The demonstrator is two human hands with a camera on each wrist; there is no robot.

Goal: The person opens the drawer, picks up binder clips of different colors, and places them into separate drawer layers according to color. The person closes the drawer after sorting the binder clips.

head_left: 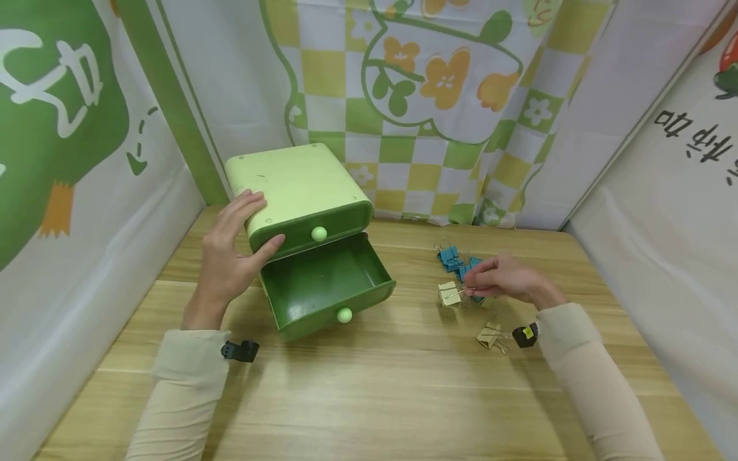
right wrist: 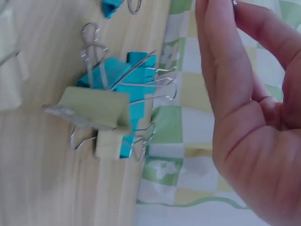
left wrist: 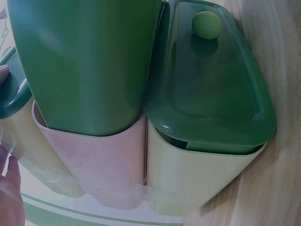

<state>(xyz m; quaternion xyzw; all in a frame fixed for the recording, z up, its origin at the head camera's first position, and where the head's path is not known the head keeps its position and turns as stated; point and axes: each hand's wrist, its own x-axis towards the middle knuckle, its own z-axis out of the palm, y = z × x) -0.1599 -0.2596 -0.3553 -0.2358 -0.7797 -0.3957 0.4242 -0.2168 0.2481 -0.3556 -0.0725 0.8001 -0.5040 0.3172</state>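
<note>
My left hand (head_left: 227, 259) holds the front left corner of a small drawer cabinet (head_left: 296, 179), fingers over its top and thumb on the front edge. The middle green drawer (left wrist: 94, 70) is pulled out from its pink casing (left wrist: 101, 155); its inside is bare. To the right, my right hand (head_left: 504, 278) pinches the wire handle of a cream binder clip (head_left: 450, 293). Blue binder clips (head_left: 448, 257) lie just beyond the fingers. Another cream binder clip (head_left: 489, 335) rests nearer me. In the right wrist view, a cream binder clip (right wrist: 91, 106) overlaps blue ones.
A wooden table (head_left: 380, 390) carries everything. Behind it hangs a checked curtain (head_left: 403, 166), and white printed sheets stand at both sides. The bottom drawer (left wrist: 211, 84) has a round knob (left wrist: 207, 25) and sits slightly proud of its casing.
</note>
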